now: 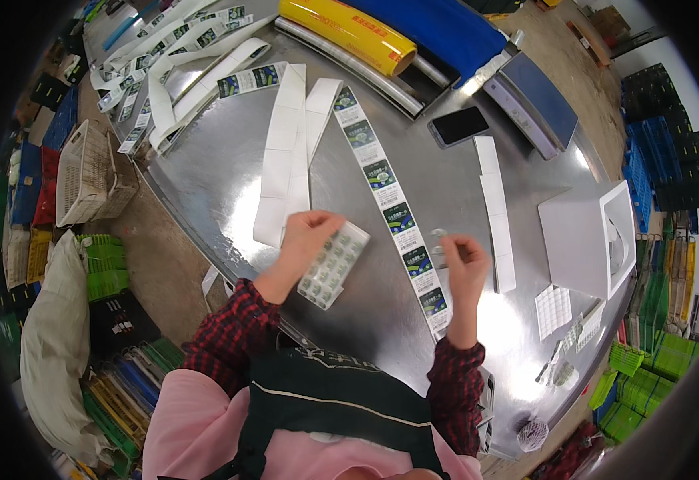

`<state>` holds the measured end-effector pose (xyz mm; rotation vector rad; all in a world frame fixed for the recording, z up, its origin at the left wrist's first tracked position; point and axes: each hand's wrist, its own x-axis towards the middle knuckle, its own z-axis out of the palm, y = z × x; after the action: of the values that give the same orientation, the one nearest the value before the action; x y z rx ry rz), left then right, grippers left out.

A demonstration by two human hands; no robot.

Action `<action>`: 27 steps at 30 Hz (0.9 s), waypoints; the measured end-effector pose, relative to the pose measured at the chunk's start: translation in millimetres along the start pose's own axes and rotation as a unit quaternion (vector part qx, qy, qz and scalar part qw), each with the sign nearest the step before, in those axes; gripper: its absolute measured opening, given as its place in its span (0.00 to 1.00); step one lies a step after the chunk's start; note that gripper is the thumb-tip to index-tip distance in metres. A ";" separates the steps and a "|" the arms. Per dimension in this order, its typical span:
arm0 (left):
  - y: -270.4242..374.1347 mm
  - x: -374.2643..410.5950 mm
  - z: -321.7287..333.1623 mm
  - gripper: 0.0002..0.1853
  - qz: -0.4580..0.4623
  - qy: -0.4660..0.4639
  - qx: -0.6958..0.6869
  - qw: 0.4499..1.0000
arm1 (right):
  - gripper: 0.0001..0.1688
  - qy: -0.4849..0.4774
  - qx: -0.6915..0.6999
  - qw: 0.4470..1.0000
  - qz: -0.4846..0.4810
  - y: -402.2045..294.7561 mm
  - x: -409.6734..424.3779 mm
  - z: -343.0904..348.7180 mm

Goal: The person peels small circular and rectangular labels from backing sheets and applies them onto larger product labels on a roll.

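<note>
My left hand [308, 243] grips the upper edge of a sheet of small round stickers [337, 268], tilted above the steel table [349, 336]. To its right, my right hand [467, 259] has thumb and fingers pinched together on a short piece of round stickers [438, 239], slightly blurred. Between the two hands runs a long strip of printed labels [398, 217], green and white, lying face up. Some of its upper labels bear a pale round spot. Folded lengths of the label strip, white backing up [283, 162], lie beyond my left hand.
A yellow roll of wrapping film [349, 33] sits on a film dispenser at the back. A smartphone [458, 126], a white label strip [496, 210], a white box [583, 237] and used sticker sheets [553, 309] lie to the right. Tangled label strips [163, 72] cover the far left.
</note>
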<state>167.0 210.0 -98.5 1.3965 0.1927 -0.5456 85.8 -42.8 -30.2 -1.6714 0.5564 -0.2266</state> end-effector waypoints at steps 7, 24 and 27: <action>3.9 22.1 -2.3 0.18 0.337 0.188 0.399 0.832 | 0.10 -0.035 -0.177 0.982 -0.053 82.2 44.9 -8.8; -49.6 17.2 51.0 0.27 0.328 -0.154 0.570 0.737 | 0.15 -0.031 -0.405 0.907 -0.109 95.9 71.5 16.9; -49.1 16.0 49.6 0.26 0.334 -0.149 0.561 0.743 | 0.15 -0.085 -0.417 0.901 -0.086 97.4 68.5 18.4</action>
<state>148.4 154.5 -139.7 2.3354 -1.0562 -0.2261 130.7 -68.0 -139.1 -2.5535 0.3861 0.0537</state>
